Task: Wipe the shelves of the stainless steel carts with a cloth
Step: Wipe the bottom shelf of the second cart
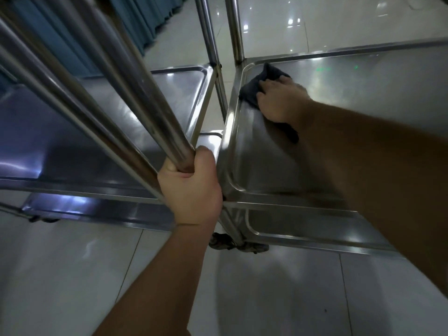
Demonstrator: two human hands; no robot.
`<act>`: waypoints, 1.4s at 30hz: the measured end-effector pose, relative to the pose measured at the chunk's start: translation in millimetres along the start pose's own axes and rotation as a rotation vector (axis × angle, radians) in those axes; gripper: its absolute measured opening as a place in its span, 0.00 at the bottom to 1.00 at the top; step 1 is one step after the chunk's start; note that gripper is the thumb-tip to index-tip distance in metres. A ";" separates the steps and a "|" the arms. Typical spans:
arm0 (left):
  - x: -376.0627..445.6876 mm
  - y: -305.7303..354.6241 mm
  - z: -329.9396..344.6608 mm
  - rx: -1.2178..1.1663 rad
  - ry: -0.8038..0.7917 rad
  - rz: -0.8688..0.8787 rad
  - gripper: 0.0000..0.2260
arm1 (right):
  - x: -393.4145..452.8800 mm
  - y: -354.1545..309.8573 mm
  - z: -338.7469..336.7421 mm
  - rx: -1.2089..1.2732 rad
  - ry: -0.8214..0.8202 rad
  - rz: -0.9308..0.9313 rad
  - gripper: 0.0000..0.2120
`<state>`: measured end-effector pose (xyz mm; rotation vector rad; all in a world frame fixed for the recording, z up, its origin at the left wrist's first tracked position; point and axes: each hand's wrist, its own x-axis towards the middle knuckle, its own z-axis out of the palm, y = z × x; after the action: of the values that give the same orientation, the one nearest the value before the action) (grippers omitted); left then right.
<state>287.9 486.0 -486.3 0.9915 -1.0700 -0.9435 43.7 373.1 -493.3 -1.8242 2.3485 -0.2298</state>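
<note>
Head view, items I log: left grip (191,187), fingers clamped round an upright steel post (155,112) of the left cart. Right grip (278,100), fingers flat, pressing a dark cloth (252,90) onto the right cart's shelf (363,88), cloth beneath and beyond the fingertips, near the shelf's far corner.
</note>
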 end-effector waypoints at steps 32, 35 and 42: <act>-0.4 1.5 -2.0 0.064 -0.006 -0.083 0.14 | -161.0 -68.7 29.1 0.161 -0.112 -0.411 0.24; -3.7 2.1 -3.5 0.116 -0.002 -0.076 0.15 | -188.1 -65.7 28.2 0.134 -0.083 -0.391 0.25; -17.4 17.9 -8.6 0.335 0.009 -0.105 0.12 | -221.0 -28.7 24.5 0.038 0.003 -0.305 0.27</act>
<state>294.7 508.8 -475.1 1.3367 -1.2015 -0.8582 130.1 579.6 -504.1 -2.1577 2.0424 -0.3109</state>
